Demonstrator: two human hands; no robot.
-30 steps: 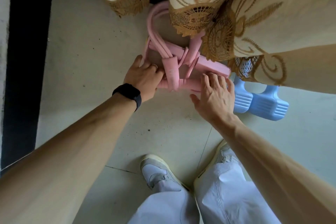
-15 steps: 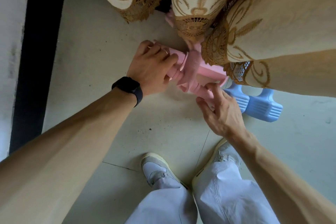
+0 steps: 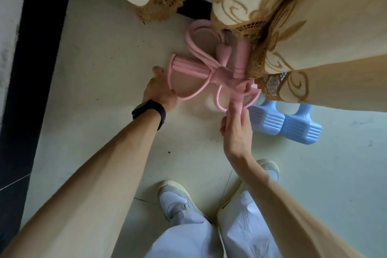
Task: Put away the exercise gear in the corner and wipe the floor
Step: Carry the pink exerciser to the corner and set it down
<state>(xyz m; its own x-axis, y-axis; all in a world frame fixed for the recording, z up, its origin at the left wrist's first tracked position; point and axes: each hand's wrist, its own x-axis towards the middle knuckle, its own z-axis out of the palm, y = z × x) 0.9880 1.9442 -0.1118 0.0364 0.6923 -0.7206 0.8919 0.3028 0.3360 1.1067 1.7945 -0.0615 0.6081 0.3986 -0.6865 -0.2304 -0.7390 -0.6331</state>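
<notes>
Two hands are tending the pink stretch band, lying near the floor's far corner under the curtain. The left hand is touching a loop, grip unclear; the right hand is pressing with straight fingers. Once freed, springy tubes risk sprawling out.

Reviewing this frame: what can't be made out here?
Head view only.
- Pink resistance band: far part hidden under the curtain.
- Blue dumbbells: far ends covered by the curtain hem.
- Left hand: fingers hidden behind its own back, so its hold on the band is unclear.
</notes>
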